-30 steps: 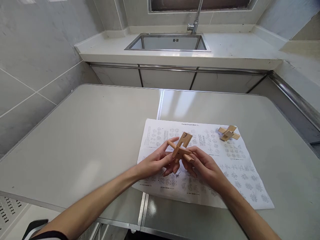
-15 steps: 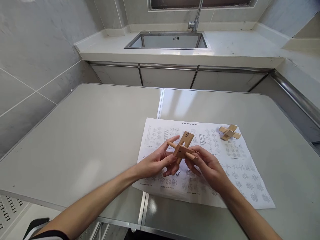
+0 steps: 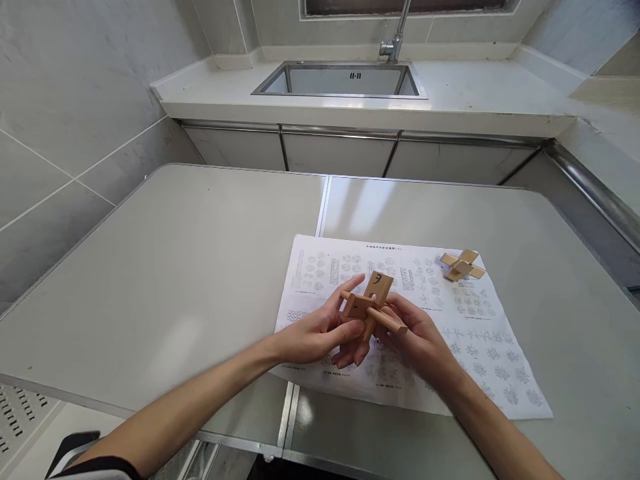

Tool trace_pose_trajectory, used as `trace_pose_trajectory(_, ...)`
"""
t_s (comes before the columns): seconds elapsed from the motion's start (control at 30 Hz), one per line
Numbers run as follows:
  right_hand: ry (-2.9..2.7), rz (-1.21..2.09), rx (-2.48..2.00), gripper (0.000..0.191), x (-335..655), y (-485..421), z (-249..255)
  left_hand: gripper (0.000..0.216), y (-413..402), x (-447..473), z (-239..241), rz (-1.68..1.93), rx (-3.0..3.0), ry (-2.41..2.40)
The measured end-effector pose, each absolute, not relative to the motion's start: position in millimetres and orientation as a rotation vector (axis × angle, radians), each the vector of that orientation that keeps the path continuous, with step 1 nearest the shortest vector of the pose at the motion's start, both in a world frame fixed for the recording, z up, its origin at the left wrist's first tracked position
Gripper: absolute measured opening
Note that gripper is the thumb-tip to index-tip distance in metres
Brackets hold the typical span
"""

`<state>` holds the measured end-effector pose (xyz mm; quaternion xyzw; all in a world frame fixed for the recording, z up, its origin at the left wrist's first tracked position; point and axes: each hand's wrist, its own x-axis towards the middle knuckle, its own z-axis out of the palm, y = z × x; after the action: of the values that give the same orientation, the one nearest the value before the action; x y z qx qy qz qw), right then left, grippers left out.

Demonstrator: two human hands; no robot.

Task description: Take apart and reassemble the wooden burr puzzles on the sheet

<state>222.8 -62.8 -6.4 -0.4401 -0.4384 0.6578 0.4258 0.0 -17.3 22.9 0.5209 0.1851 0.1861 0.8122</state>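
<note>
Above the printed sheet, an interlocking wooden puzzle of crossed brown pieces is held between both hands. A dark mark like a number shows on its upright flat piece. My left hand grips the puzzle from the left, thumb on the front and index finger stretched along the back. On the other side my right hand closes around its right end, where a wooden bar points toward me; some fingers are hidden behind it. A second, lighter crossed wooden puzzle lies on the sheet's upper right corner.
The sheet lies on a pale folding table with a metal seam down its middle. Beyond stand a white counter, a steel sink and a tap. A tiled wall borders the left side.
The puzzle has turned in my hands, its right-hand bar now pointing more toward me and looking longer. Both hands have shifted slightly right and down in view.
</note>
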Motion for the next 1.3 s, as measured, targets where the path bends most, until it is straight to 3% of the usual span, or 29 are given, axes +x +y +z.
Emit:
trace_pose_trajectory(0.2,-0.971,1.581,-1.111,0.035,221.7,-66.1,-10.5,0.088,-18.4,2.4,25.6,0.391,1.077,0.361)
trace_pose_trajectory(0.4,-1.026,1.656,-1.079,0.027,224.7,-62.4,-7.2,0.088,-16.9,0.2,23.9,0.406,1.038,0.449)
trace_pose_trajectory(0.6,-1.156,1.758,-0.991,0.031,224.5,-58.4,1.8,0.079,-10.7,1.2,19.0,0.534,0.887,0.537)
trace_pose_trajectory(0.77,-0.88,1.754,-0.989,0.03,225.1,-54.3,0.6,0.08,-7.2,2.1,17.6,0.621,0.778,0.61)
trace_pose_trajectory(1.3,-0.231,1.644,-0.737,0.022,249.6,-32.2,-0.3,0.042,-3.3,-2.8,20.8,0.595,0.741,0.705)
